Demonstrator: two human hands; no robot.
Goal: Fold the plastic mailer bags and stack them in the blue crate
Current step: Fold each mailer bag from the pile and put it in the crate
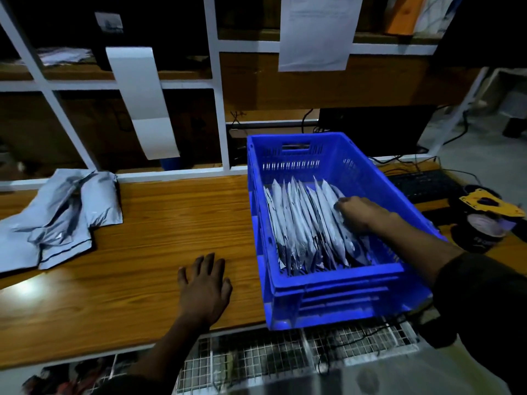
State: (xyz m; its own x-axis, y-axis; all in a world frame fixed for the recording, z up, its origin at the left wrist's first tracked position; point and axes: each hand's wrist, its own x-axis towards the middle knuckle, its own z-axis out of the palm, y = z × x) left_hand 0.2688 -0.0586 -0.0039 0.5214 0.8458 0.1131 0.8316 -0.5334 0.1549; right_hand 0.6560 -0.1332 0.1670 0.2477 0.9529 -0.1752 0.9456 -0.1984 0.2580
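Observation:
A blue crate stands on the right part of the wooden table. Several folded grey mailer bags stand on edge in a row inside it. My right hand reaches into the crate and rests against the rightmost bags, fingers curled onto them; whether it grips one I cannot tell. My left hand lies flat on the table, fingers spread, just left of the crate, holding nothing. A loose pile of unfolded grey mailer bags lies at the table's far left.
A white shelf frame rises behind the table, with paper sheets hanging from it. A black keyboard and a tape dispenser with a yellow top sit right of the crate. A wire mesh rack lies below the table's front edge.

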